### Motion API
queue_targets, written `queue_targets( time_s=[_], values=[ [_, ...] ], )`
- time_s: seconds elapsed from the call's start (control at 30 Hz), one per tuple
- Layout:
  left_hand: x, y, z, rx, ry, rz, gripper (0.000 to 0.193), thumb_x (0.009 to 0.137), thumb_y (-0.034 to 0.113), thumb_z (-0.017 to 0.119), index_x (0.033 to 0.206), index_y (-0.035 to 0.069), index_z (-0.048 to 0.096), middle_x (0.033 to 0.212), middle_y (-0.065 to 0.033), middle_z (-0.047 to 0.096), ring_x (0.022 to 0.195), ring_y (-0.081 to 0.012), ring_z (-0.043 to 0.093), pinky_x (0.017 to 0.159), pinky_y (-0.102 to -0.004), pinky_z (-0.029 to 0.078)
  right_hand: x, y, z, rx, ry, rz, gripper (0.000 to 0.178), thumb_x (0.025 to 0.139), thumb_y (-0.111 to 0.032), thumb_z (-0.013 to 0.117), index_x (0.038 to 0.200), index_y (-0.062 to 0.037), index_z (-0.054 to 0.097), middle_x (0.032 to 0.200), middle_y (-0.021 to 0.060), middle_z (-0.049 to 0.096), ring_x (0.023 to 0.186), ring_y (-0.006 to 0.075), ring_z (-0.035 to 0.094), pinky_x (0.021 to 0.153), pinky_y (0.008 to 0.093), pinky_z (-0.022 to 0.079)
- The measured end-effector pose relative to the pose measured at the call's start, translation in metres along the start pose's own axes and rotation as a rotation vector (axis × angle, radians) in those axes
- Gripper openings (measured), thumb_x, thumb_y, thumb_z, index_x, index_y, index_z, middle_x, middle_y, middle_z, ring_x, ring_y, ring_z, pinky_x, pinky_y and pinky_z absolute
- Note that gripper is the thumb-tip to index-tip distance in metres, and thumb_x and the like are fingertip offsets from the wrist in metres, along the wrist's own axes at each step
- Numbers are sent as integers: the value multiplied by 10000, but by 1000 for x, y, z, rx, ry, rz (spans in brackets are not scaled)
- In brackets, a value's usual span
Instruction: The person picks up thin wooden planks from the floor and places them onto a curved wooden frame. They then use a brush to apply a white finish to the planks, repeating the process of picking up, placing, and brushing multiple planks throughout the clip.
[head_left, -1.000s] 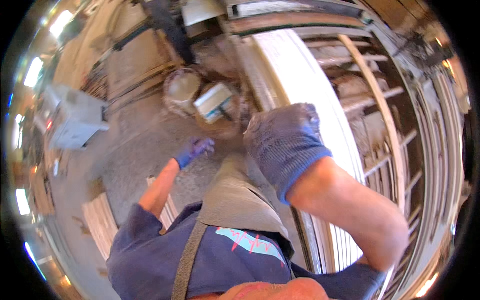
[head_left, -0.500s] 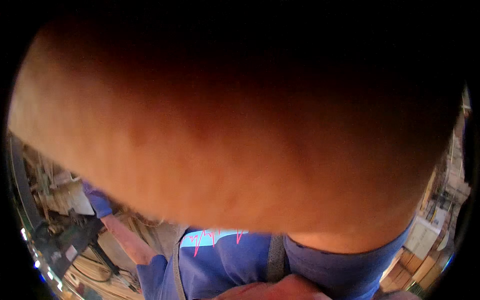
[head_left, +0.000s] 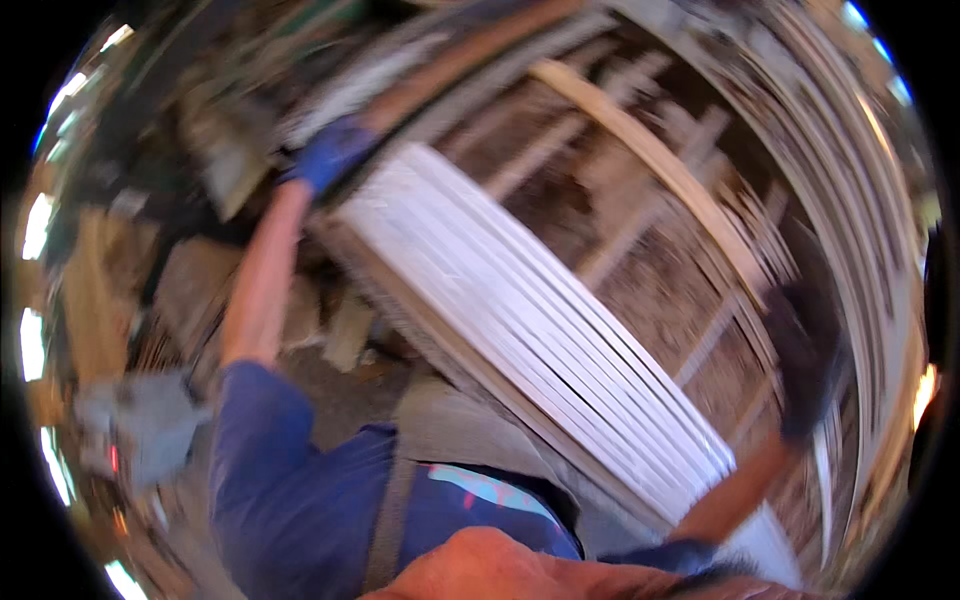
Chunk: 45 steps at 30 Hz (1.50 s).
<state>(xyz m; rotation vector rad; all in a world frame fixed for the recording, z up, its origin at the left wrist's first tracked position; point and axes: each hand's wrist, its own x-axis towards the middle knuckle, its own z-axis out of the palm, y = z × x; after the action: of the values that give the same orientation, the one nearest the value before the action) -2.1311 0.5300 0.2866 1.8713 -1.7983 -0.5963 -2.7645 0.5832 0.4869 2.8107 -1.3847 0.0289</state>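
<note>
My left hand [head_left: 335,155], in a blue glove, is at the far left end of a stack of long white boards [head_left: 520,310]. It lies against a brown wooden strip [head_left: 450,62] that runs off to the upper right. Out to the right is my right hand [head_left: 805,350] in a dark glove, where the near end of a pale wooden strip [head_left: 650,150] meets it. Blur and shadow smear the fingers of both hands, so I cannot make out a grip on either strip.
The white boards rest on a wooden frame with crossbars [head_left: 540,155]. Several long thin strips [head_left: 830,170] curve along the right side. At the left are pieces of wood [head_left: 200,285] and a grey sheet-like thing [head_left: 140,425].
The bare forearm that covered most of the view has moved away. My left hand, then low at the left, is now up by the boards; my right hand has come into view.
</note>
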Motion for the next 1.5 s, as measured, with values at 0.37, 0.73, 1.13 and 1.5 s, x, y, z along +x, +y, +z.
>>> queue_targets(
  time_s=[0.37,0.73,1.13,1.5],
  values=[
    [98,40,96,-560,-430,-233,533,963,469,499,1277,46,577,1209,-81,628,1071,-200,575,978,-340,433,-73,8,-95,57,-21,323,497,934,-265,606,1357,-30,491,1118,149,652,980,219,645,810,328,535],
    [42,119,-79,-23,28,-256,466,937,383,578,1237,26,600,1127,-136,637,1079,-188,579,987,-296,425,-205,7,-60,248,242,434,535,938,-275,590,1374,6,456,1185,194,621,1045,240,634,860,338,526],
    [98,196,149,-258,-576,-421,628,971,497,499,1340,-10,531,1222,-107,619,1099,-194,574,1016,-286,396,-217,37,-67,373,353,562,569,939,-291,582,1387,28,440,1231,231,605,1080,254,634,896,348,520],
    [142,199,159,-55,-343,-352,886,861,654,563,1444,9,392,1433,-147,459,1299,-229,441,1065,-308,340,-243,33,27,638,446,759,385,912,-20,586,1293,-7,532,1212,175,632,949,231,677,810,336,566]
  ],
)
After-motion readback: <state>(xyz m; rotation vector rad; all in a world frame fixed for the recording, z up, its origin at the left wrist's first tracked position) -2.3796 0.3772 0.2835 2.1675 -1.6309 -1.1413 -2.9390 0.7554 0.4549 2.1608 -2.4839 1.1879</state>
